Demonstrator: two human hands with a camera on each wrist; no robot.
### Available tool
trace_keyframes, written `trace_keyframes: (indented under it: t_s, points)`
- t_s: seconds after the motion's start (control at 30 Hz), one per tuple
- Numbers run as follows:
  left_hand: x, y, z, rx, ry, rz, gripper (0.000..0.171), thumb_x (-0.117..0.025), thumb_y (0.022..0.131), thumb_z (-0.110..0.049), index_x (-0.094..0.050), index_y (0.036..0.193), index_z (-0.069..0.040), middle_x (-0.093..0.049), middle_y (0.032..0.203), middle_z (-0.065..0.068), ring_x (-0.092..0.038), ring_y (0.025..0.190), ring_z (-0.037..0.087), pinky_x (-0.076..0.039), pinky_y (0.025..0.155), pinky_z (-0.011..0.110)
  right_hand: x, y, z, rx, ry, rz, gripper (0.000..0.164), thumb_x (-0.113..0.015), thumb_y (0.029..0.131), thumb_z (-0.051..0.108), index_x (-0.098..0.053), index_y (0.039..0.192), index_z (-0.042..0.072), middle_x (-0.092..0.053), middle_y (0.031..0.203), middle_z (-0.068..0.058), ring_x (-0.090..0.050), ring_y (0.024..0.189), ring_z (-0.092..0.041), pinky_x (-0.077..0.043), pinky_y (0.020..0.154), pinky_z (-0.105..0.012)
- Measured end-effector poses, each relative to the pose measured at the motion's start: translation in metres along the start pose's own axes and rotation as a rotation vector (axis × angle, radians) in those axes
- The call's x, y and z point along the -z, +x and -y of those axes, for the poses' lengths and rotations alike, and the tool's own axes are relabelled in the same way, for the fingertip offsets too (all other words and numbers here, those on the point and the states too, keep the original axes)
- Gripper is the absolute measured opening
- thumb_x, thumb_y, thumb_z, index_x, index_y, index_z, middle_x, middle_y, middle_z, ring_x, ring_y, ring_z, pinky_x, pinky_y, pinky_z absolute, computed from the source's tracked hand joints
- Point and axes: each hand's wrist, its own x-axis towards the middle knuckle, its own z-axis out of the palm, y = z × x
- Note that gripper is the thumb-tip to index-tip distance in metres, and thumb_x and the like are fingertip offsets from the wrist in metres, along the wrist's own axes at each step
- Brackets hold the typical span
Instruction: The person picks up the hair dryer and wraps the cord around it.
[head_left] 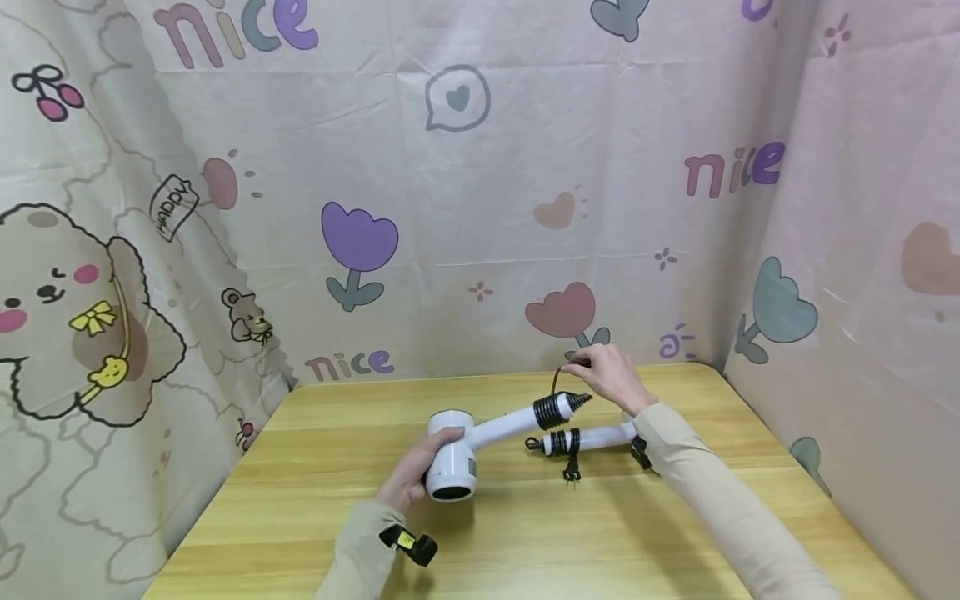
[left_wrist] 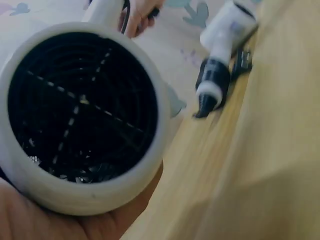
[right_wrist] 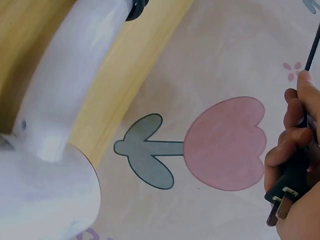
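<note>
A white hair dryer [head_left: 453, 458] is gripped round its barrel by my left hand [head_left: 411, 473], its handle slanting up to the right. Black cord [head_left: 550, 411] is coiled round the handle's end. My right hand [head_left: 611, 377] is raised past that end and holds the cord's free length, with the black two-pin plug [right_wrist: 292, 182] inside its curled fingers in the right wrist view. The dryer's dark round grille [left_wrist: 82, 105] faces the left wrist camera. A second white hair dryer [head_left: 600, 437] lies on the table below the right hand, its cord wrapped round its handle.
The second dryer's plug [head_left: 572, 472] lies on the wooden table [head_left: 525, 542] in front of its handle. A printed cloth [head_left: 465, 200] hangs behind the table and along both sides. A black wrist camera [head_left: 408, 543] sits on the left sleeve.
</note>
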Motion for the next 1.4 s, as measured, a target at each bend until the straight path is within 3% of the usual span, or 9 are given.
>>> trace_keyframes:
  t_s: [0.17,0.37,0.63,0.83,1.07,1.4]
  points:
    - [0.002,-0.001,-0.009,-0.117,0.140,-0.092,0.067,-0.072,0.086,-0.030,-0.035,0.134,-0.002,-0.064,0.102,0.013,-0.068,0.077,0.022,-0.060,0.069,0.041,0.002,-0.001,0.004,0.045,-0.073,-0.024,0.022,-0.073,0.087,0.040,-0.078,0.089,0.019,-0.074,0.079,0.002,-0.055,0.057,-0.006,-0.044,0.052,-0.027]
    - [-0.002,-0.002,-0.019,-0.266,0.336,-0.252,0.078,-0.082,0.078,-0.024,-0.035,0.137,-0.002,-0.055,0.116,0.023,-0.065,0.082,0.025,-0.060,0.064,0.041,0.000,0.000,0.017,0.095,-0.124,-0.098,0.019,-0.072,0.088,0.039,-0.078,0.089,0.021,-0.074,0.078,0.004,-0.056,0.057,-0.007,-0.044,0.051,-0.027]
    - [-0.004,-0.002,-0.030,-0.345,0.522,-0.287,0.084,-0.087,0.071,-0.024,-0.039,0.135,-0.001,-0.056,0.115,0.023,-0.064,0.085,0.028,-0.060,0.062,0.037,-0.005,-0.005,0.034,0.282,-0.185,-0.199,0.013,-0.075,0.086,0.032,-0.075,0.085,0.019,-0.072,0.075,0.005,-0.061,0.057,-0.008,-0.044,0.047,-0.023]
    - [-0.004,-0.003,-0.040,-0.295,0.581,-0.301,0.083,-0.086,0.071,-0.029,-0.039,0.134,-0.001,-0.058,0.110,0.022,-0.064,0.079,0.027,-0.059,0.057,0.036,-0.004,-0.008,0.040,0.328,-0.163,-0.256,0.010,-0.079,0.083,0.028,-0.074,0.082,0.019,-0.071,0.074,0.006,-0.059,0.055,-0.007,-0.041,0.046,-0.021]
    - [0.000,-0.006,-0.039,-0.223,0.566,-0.327,0.087,-0.085,0.072,-0.033,-0.036,0.135,0.000,-0.057,0.112,0.024,-0.065,0.078,0.028,-0.058,0.056,0.037,-0.006,-0.012,0.052,0.328,-0.146,-0.236,0.009,-0.080,0.082,0.027,-0.076,0.083,0.019,-0.071,0.074,0.006,-0.064,0.061,-0.009,-0.048,0.050,-0.023]
    - [0.000,-0.008,-0.042,-0.202,0.668,-0.485,0.097,-0.084,0.071,-0.046,-0.031,0.140,-0.003,-0.059,0.107,0.024,-0.064,0.077,0.027,-0.057,0.054,0.033,-0.010,-0.016,0.061,0.275,-0.119,-0.202,0.008,-0.079,0.083,0.026,-0.077,0.084,0.019,-0.072,0.073,0.006,-0.061,0.059,-0.007,-0.047,0.051,-0.021]
